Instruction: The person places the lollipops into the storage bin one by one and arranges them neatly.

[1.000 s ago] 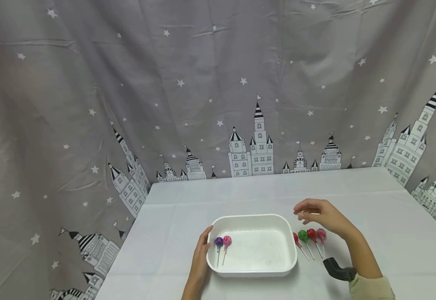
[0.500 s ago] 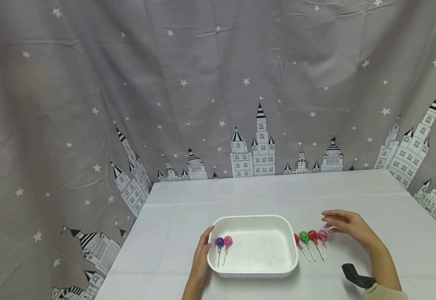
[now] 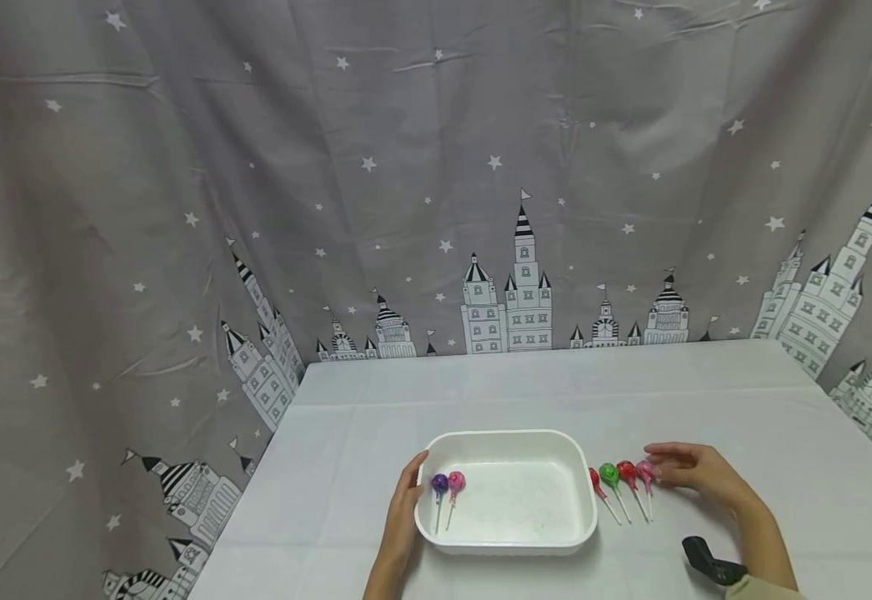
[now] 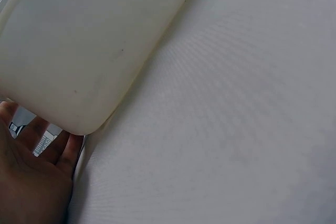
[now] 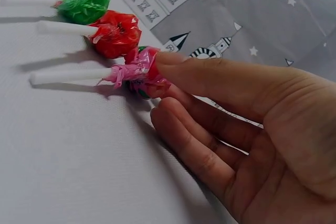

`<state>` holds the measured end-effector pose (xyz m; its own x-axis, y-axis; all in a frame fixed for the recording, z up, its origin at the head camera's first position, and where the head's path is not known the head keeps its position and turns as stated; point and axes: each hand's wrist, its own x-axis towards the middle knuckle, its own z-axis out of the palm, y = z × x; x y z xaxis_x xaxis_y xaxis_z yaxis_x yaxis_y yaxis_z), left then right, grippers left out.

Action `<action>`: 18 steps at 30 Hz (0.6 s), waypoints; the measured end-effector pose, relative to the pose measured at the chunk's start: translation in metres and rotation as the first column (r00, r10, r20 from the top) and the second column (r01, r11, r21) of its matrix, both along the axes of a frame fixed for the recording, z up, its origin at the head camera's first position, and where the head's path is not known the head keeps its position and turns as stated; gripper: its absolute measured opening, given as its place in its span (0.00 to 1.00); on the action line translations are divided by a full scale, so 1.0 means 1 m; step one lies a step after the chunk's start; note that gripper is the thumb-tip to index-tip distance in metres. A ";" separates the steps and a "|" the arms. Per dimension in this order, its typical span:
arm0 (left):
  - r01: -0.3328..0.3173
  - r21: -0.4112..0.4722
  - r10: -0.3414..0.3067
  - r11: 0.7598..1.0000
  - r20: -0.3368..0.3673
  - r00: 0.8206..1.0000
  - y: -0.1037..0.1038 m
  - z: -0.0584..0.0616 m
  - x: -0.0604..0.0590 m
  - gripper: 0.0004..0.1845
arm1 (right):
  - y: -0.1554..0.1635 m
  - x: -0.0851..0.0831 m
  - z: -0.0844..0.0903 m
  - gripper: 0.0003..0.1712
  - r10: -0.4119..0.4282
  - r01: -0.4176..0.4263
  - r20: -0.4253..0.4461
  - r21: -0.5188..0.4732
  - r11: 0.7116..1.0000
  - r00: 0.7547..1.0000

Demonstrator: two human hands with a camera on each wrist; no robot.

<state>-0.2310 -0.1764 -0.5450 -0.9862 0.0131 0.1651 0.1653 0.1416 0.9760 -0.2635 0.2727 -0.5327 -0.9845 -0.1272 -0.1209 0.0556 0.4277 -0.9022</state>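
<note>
The right hand [image 5: 252, 129] has its fingers almost straight, thumb tip touching the pink-wrapped lollipop [image 5: 137, 72] on the table beside the white plastic tray [image 3: 511, 492]. Better to pinch its head between thumb and forefinger without disturbing the red-wrapped lollipop [image 5: 116, 34]. The left hand [image 3: 403, 510], relaxed, steadies the tray's left wall.

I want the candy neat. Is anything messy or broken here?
Nothing stands out. Two lollipops lie side by side in the white tray, and four lollipops lie in a tidy row on the table beside it. The right hand touches the pink one; its wrapper looks whole.
</note>
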 end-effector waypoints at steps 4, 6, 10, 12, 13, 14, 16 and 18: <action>0.006 -0.003 -0.006 1.000 -0.006 1.000 0.000 0.000 0.000 0.27 | -0.002 0.001 -0.001 0.34 0.022 -0.021 -0.028 0.053 0.998 0.999; 0.001 -0.006 -0.001 1.000 -0.001 1.000 0.000 0.000 0.001 0.27 | -0.003 0.002 -0.001 0.35 0.016 -0.014 -0.028 0.060 0.998 0.999; -0.006 -0.003 0.006 1.000 -0.002 1.000 0.000 0.000 0.000 0.27 | -0.007 0.002 0.001 0.34 0.021 -0.018 -0.038 0.079 0.997 0.999; -0.007 -0.002 0.007 1.000 -0.010 1.000 0.000 -0.001 -0.001 0.27 | -0.008 0.002 0.001 0.33 0.034 -0.029 -0.051 0.100 0.995 0.998; -0.008 0.000 0.008 1.000 -0.012 1.000 0.000 -0.001 -0.001 0.27 | -0.009 0.002 0.002 0.32 0.038 -0.032 -0.054 0.112 0.993 0.998; -0.010 0.002 0.010 1.000 -0.013 1.000 0.000 -0.001 -0.001 0.27 | -0.009 0.002 0.002 0.32 0.040 -0.033 -0.058 0.123 0.992 0.997; -0.013 0.004 0.013 1.000 -0.007 1.000 0.000 -0.001 -0.001 0.27 | -0.011 0.001 0.003 0.31 0.031 -0.022 -0.054 0.151 0.988 0.998; -0.013 0.007 0.013 1.000 0.004 1.000 0.001 0.001 -0.001 0.28 | -0.013 0.001 0.003 0.30 0.004 0.003 -0.040 0.171 0.985 0.999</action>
<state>-0.2319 -0.1757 -0.5439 -0.9868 -0.0004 0.1617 0.1601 0.1368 0.9776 -0.2627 0.2600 -0.5294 -0.9888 -0.1087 -0.1019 0.0209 0.5759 -0.8173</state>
